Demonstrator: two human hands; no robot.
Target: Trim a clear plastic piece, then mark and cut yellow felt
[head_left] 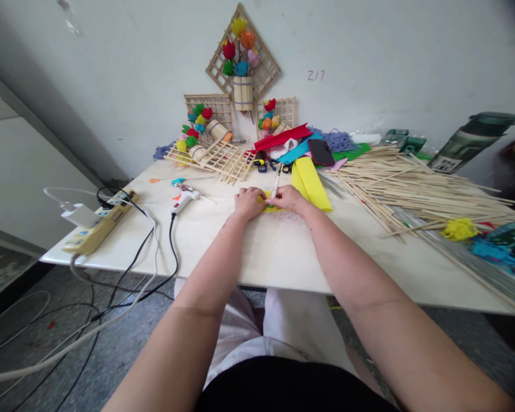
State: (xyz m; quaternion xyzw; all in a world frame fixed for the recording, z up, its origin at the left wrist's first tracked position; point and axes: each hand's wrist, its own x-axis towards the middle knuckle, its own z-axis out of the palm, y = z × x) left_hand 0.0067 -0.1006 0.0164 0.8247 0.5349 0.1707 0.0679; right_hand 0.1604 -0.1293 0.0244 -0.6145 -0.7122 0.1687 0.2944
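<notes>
In the middle of the table, my right hand is closed round a slim white pen. The pen stands nearly upright, its lower end hidden by the fingers. Beside it, my left hand has its fingers bent down on a small yellow piece of sheet, holding it against the tabletop. A bit of green shows on or under this piece between the two hands; I cannot make out what it is. A folded yellow sheet lies just right of my right hand.
A glue gun and power strip with trailing cables lie left. Stick lattices with coloured flowers stand at the wall. Thin wooden sticks, a phone, scissors and a bottle are behind and right.
</notes>
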